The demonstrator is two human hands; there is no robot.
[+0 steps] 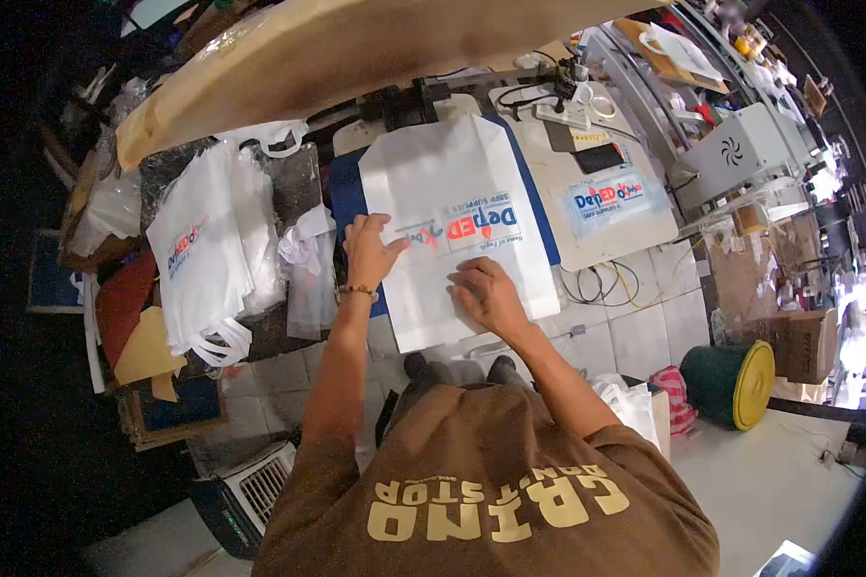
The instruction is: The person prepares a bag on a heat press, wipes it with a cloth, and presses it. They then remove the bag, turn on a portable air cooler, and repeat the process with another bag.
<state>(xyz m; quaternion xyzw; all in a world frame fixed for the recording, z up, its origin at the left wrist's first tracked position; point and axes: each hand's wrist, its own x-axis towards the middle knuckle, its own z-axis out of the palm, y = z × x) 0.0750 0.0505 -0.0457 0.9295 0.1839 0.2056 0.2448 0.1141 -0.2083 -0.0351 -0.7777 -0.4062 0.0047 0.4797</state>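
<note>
Head view, looking down over own chest and arms.

Left arm: reaches forward from the shoulder, elbow nearly straight, bead bracelet (358, 289) at the wrist. Left hand (370, 252) lies palm down on the near left edge of the white bag (452, 183). Fingers extended and loosely spread, tips pointing toward the bag's printed logo (464, 229). Nothing pinched, only flat contact.

Right arm: bent at the elbow, forearm angled in toward the bag's middle. Right hand (486, 293) rests palm down on the bag, just nearer the body than the logo. Fingers kept together and slightly bent, tips on the fabric. Cannot tell whether they nip a fold; no grasp shows.

White bag: lies flat, logo side up, the print reading upside down from here. A blue pad (344, 197) lies under it, showing past the bag's left side and as a strip along its right edge.

Around the bag:
- Left of it, well apart: stack of printed bags (207, 260), handles hanging toward the body.
- Between that stack and the bag: crumpled clear plastic (308, 269).
- Just right of it: white board (597, 221) carrying a second print (608, 200) of the same logo.
- Beyond its far right corner: power strip (573, 111).
- Near right, on the floor, well apart: green bucket (726, 380) with yellow lid.
</note>
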